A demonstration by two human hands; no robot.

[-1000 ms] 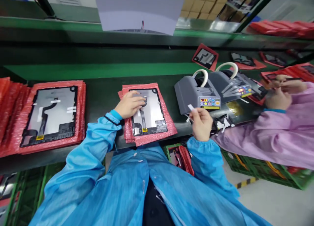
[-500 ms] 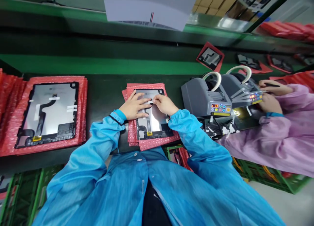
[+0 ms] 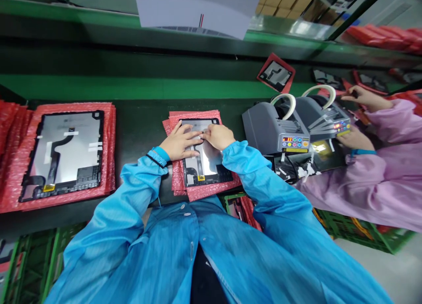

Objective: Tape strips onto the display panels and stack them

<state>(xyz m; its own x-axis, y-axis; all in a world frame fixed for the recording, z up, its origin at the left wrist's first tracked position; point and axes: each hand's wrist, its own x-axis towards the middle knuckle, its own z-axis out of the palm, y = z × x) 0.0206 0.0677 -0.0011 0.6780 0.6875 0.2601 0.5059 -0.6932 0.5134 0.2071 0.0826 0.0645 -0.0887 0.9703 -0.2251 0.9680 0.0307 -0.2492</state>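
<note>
In front of me a tablet screen panel lies back side up on red bubble-wrap bags. My left hand rests over its left half, fingers spread and reaching across the grey back. On the upper middle of the panel sits my right hand, its fingers bent together and pressed down close to the left fingertips. Whatever is under those right fingertips is hidden. A dark ribbon cable with a yellow end runs down the panel below my left fingers.
At left, another screen panel with white tape strips lies on stacked red bags. Two grey tape dispensers stand to the right. Beside them a co-worker's hands work in pink sleeves. Green crates sit below the bench edge.
My right hand has shifted slightly left and flattened down onto the panel near the left fingertips. My left hand stays put. The co-worker's far hand has lifted and moved back.
</note>
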